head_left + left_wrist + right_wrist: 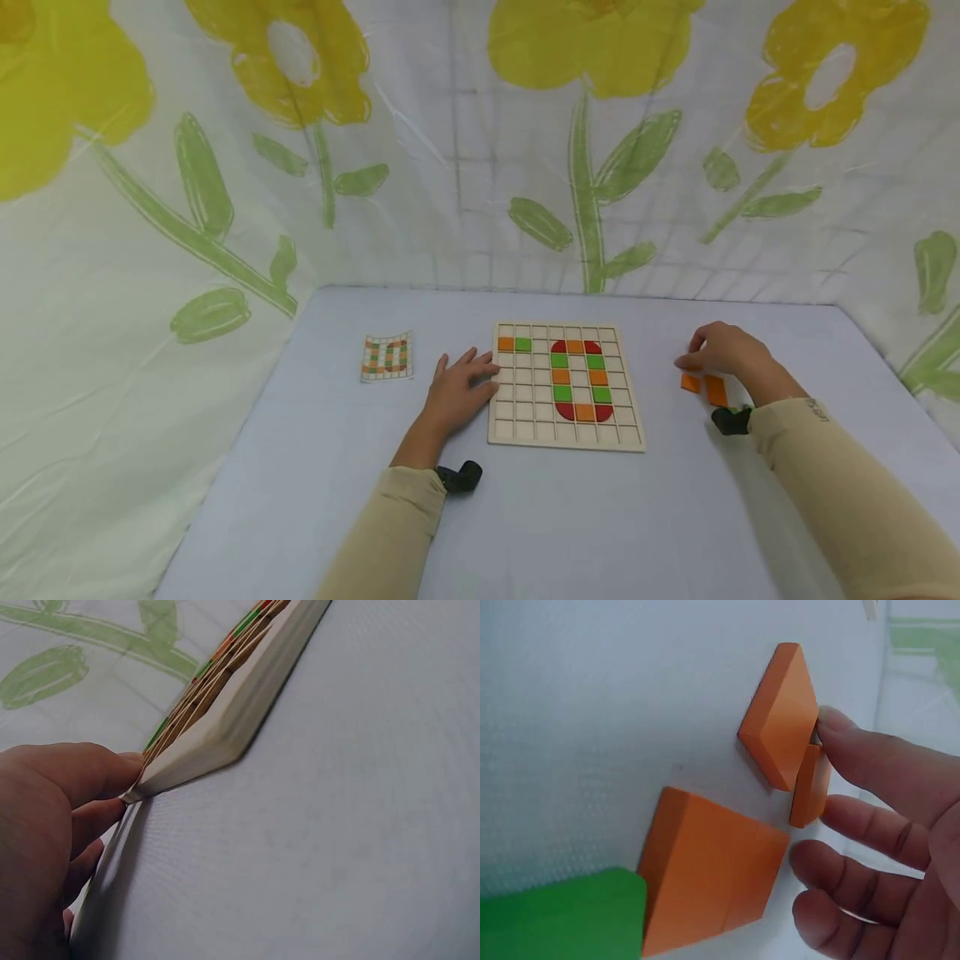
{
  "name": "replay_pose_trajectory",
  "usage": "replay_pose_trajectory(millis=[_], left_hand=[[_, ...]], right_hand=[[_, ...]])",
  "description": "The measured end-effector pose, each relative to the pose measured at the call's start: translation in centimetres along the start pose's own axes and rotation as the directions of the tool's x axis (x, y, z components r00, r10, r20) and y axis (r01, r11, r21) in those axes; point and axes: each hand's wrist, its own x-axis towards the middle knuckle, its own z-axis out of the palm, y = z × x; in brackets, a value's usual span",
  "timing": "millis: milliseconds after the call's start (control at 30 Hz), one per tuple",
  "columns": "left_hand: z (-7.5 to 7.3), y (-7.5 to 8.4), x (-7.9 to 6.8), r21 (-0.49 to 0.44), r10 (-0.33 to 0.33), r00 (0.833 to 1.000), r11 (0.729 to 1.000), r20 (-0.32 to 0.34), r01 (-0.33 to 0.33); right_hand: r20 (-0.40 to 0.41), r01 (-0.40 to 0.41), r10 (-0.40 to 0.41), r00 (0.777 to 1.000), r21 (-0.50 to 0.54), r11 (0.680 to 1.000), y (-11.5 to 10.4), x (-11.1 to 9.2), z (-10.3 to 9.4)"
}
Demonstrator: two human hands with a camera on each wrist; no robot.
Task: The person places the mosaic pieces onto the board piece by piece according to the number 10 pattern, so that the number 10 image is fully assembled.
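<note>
A square wooden grid board lies on the table, with coloured tiles in some of its cells. Red, orange and green tiles form an oval ring, and an orange and a green tile sit side by side at its upper left. My left hand touches the board's left edge with thumb and fingertips, fingers spread. To the right of the board, my right hand pinches a small orange tile between thumb and index finger. Close by lie another orange tile, a larger-looking orange tile and a green tile.
Left of the board lies a small pattern card printed with a coloured grid. The pale table ends at a white curtain painted with yellow flowers. A black device is strapped at each wrist.
</note>
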Motion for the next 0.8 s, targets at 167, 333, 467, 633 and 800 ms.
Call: replay_pose_trajectory(millis=[167,333,467,633,800], left_hand=[[0.1,0.0,0.0,0.002,-0.003,1.0,1.0,-0.006,0.003],[0.1,0.0,0.0,-0.003,0.002,1.0,1.0,-0.014,-0.002],[0.1,-0.2,0.0,-0.016,0.011,1.0,1.0,-0.014,-0.011],[0.2,-0.3,0.0,-0.016,0.021,1.0,1.0,-0.007,-0.021],[0.1,-0.2,0.0,-0.019,0.019,1.0,1.0,-0.011,-0.019]], right_hand=[[-0.026,0.044,-0.044,0.999,-0.006,0.999,0.2,0.2,0.3],[-0.055,0.078,-0.081,0.995,-0.042,0.996,-1.0,0.9,0.5],[-0.085,0.155,-0.151,0.985,0.043,0.987,-2.6,1.4,0.9],[-0.147,0.272,-0.249,0.957,0.166,0.948,-5.6,1.9,1.7],[-0.211,0.361,-0.316,0.925,0.227,0.905,-10.4,2.2,2.4]])
